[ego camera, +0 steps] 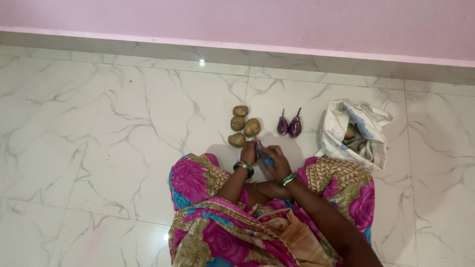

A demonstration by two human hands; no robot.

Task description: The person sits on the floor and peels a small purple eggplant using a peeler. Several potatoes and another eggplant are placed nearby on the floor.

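Both hands closed on a small blue-handled tool (264,159), left hand (249,152) beside right hand (278,163); four round brown potatoes (242,126) just beyond left fingertips, nearer than two purple eggplants (289,126).

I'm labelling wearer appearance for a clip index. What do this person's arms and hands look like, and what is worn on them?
Both forearms are bare, with no sleeves showing. The left hand has a stack of green and gold bangles at the wrist. The right hand has green bangles at its wrist too. No gloves; rings are too small to tell.
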